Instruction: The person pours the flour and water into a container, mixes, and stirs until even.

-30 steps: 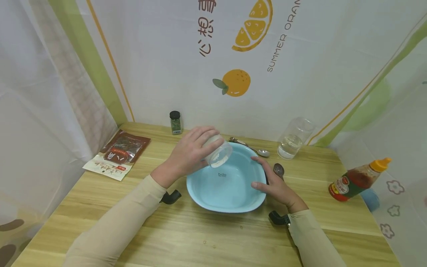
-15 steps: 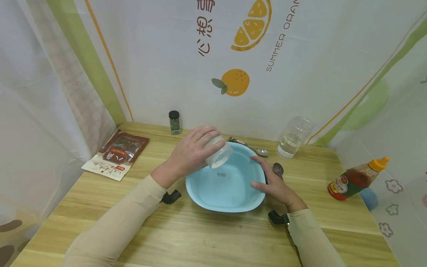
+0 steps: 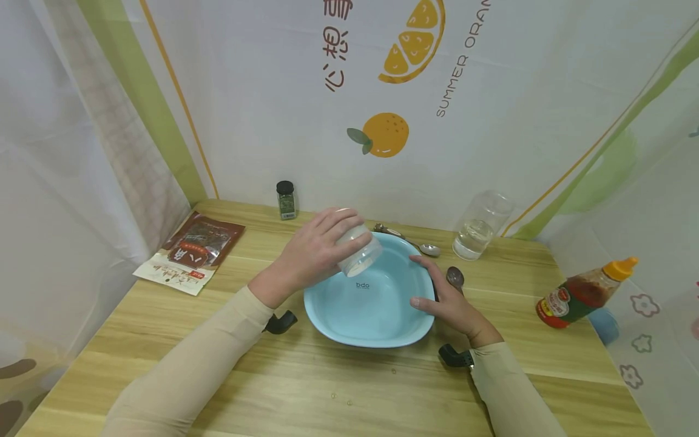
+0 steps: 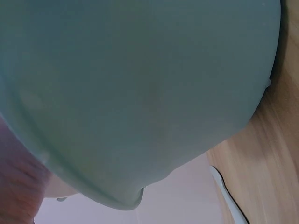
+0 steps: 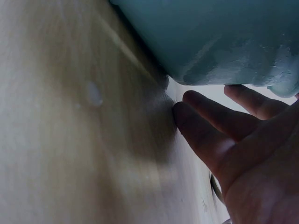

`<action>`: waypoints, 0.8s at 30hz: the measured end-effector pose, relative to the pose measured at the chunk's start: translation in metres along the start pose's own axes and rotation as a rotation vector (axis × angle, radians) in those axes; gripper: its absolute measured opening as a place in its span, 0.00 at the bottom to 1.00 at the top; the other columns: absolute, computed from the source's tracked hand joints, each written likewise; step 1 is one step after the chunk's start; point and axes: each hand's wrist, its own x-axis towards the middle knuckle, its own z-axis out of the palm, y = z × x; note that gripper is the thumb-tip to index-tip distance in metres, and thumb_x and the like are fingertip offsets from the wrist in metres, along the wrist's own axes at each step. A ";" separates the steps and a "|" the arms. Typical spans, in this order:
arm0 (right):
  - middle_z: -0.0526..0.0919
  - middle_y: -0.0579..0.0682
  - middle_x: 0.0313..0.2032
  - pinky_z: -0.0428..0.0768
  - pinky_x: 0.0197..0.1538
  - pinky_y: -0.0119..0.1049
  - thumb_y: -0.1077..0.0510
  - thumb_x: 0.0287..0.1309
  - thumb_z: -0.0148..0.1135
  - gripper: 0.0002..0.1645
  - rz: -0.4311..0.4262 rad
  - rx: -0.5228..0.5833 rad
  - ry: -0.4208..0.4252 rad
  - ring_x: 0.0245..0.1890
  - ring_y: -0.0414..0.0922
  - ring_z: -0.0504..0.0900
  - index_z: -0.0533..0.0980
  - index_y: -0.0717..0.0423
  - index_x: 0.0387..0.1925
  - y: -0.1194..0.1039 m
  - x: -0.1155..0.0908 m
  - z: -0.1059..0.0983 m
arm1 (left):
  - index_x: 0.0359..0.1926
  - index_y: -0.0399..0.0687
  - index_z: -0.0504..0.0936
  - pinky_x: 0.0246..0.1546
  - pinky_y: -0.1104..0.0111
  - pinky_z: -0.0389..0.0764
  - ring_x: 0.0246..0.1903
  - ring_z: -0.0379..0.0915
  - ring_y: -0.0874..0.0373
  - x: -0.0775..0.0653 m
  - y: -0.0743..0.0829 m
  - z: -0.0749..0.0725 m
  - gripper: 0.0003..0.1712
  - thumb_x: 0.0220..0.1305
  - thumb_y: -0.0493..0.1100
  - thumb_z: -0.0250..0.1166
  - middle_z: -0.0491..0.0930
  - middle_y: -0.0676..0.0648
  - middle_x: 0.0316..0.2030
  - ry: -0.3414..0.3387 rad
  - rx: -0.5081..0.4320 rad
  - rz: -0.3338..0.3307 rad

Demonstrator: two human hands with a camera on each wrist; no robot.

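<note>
My left hand [image 3: 312, 246] grips a clear cup [image 3: 364, 256], tilted with its mouth down and to the right over the light blue basin [image 3: 377, 312]. Whatever the cup contains is too unclear to tell. My right hand [image 3: 452, 304] holds the basin by its right rim, thumb on the inner side and fingers outside. In the right wrist view, bent fingers [image 5: 205, 135] show beneath the basin's outer wall [image 5: 210, 42]. The basin wall [image 4: 149, 93] fills most of the left wrist view and hides the cup there; part of the left hand [image 4: 18, 172] shows at the edge.
Behind the basin lie a metal spoon [image 3: 429, 249] and a tall glass [image 3: 474, 238] with clear liquid. Another spoon [image 3: 455, 277] lies right of it. A sauce bottle [image 3: 579, 297] stands far right, a spice jar [image 3: 286, 201] and a spice packet [image 3: 193, 249] left. Small drops [image 3: 334, 396] dot the front.
The left hand and cup have shifted very slightly down and to the right over the basin. My right hand keeps its place on the rim.
</note>
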 end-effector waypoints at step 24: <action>0.52 0.65 0.86 0.87 0.61 0.58 0.49 0.72 0.70 0.53 0.020 -0.006 0.009 0.76 0.75 0.67 0.53 0.41 0.88 -0.001 0.000 0.001 | 0.70 0.56 0.79 0.82 0.51 0.69 0.72 0.73 0.41 -0.001 0.001 0.004 0.43 0.56 0.37 0.86 0.79 0.40 0.70 0.016 0.069 0.055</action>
